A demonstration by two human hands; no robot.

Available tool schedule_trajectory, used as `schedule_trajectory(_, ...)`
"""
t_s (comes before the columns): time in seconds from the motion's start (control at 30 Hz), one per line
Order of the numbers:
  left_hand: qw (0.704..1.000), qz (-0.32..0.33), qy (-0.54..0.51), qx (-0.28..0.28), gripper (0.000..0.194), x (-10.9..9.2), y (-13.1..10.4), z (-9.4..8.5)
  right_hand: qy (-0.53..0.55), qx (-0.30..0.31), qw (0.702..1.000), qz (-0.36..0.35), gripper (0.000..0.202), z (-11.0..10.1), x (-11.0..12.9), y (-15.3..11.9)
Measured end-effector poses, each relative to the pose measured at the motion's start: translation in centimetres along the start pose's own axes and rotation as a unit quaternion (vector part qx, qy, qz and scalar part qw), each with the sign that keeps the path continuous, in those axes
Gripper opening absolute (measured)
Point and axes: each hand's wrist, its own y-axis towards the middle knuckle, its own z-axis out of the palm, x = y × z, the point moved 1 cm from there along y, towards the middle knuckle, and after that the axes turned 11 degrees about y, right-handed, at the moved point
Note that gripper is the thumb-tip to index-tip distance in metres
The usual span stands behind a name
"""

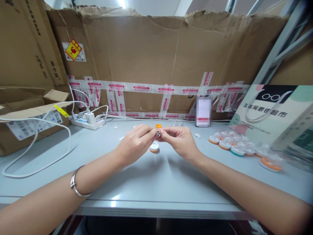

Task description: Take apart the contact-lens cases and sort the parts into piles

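Both hands meet over the middle of the grey table (171, 182). My left hand (138, 142) pinches a small whitish part (158, 133) from the left, and the fingers of my right hand (179, 140) are closed on its other side. Just below the fingertips, a round white piece with an orange base (154, 147) rests on the table. Behind the hands lies an orange ring (158, 126). Fingers partly cover the held part, so its full shape is hidden.
Several clear-topped round pieces (238, 150) stand at the right, beside a paper bag (264, 114). A phone (203, 112) leans on the cardboard (156, 55) at the back. At left are a power strip (89, 123), white cables and an open box (29, 130).
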Motion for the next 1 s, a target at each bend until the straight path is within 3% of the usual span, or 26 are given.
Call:
schedule_trajectory(0.4,0.998,0.021,0.02,0.056,0.013,0.2,-1.1,1.3,0.054,-0.018,0.996,0.065,0.023,0.1,-1.6,0.3)
schedule_trajectory(0.67,0.997,0.037,0.026,0.06,0.016,0.2,-1.5,1.7,0.07,-0.021,0.994,0.082,0.024,0.0,-1.8,0.3)
schedule_trajectory(0.83,0.998,0.013,-0.016,0.061,0.015,0.4,-1.2,1.6,0.095,-0.026,0.989,0.112,0.022,0.0,-1.9,0.3)
schedule_trajectory(1.0,0.994,-0.04,-0.102,0.02,0.015,0.6,-0.8,1.7,0.085,-0.02,0.987,0.133,0.021,-0.3,-1.6,0.7)
